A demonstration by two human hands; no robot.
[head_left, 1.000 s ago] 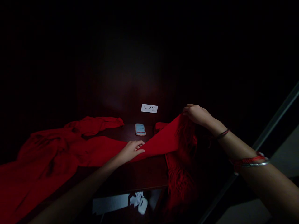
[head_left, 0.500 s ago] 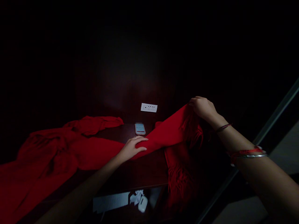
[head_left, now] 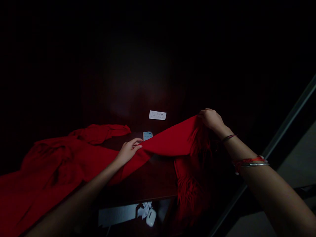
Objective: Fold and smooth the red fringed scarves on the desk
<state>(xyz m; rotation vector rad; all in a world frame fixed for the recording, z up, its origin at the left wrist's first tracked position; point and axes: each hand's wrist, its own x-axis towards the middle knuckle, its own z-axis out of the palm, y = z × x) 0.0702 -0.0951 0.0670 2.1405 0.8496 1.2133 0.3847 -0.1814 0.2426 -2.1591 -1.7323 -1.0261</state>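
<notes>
A long red scarf [head_left: 170,140] with a fringed end stretches between my two hands. My right hand [head_left: 211,119] is closed on its fringed end, held up at the right. Farther left, my left hand [head_left: 129,150] pinches the scarf's upper edge between thumb and fingers. Rumpled red cloth [head_left: 61,158] spreads across the left of the dark wooden surface. Under the raised end, more red fringed cloth [head_left: 189,187] hangs over the surface's edge; whether it is all one piece I cannot tell.
A phone [head_left: 147,135] with a lit screen lies behind the scarf, partly covered. Above it a white socket plate [head_left: 157,115] is on the dark wall. Below the dark surface [head_left: 150,187] are a small white case [head_left: 150,218] and crumpled white paper [head_left: 144,210].
My left hand has drawn back left and its spread fingers have closed on the scarf's edge. The right hand rose, then lowered slightly. The scarf now covers part of the phone.
</notes>
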